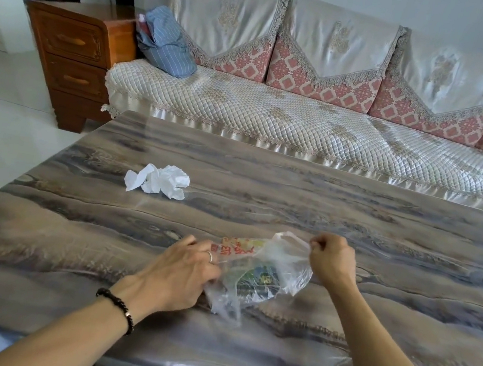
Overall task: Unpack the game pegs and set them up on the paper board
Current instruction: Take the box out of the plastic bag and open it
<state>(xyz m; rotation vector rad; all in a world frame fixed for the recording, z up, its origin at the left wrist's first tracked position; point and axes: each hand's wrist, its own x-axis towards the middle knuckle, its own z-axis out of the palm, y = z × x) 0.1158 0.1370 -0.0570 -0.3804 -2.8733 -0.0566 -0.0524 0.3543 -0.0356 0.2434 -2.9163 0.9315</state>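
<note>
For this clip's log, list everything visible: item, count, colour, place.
Clear plastic bag with colourful printed contents: one, near centre of table, held by both hands.
Crumpled white tissue paper: one, table's left part.
Grey-brown marble-patterned table: one, foreground.
Cream quilted sofa with pink patterned cushions: one, behind table.
Blue striped cloth bundle: one, sofa's left end.
Brown wooden drawer cabinet: one, left of sofa.
Left hand: ring, dark bead bracelet, holds the bag's left side.
Right hand: pinches the bag's top edge.
</note>
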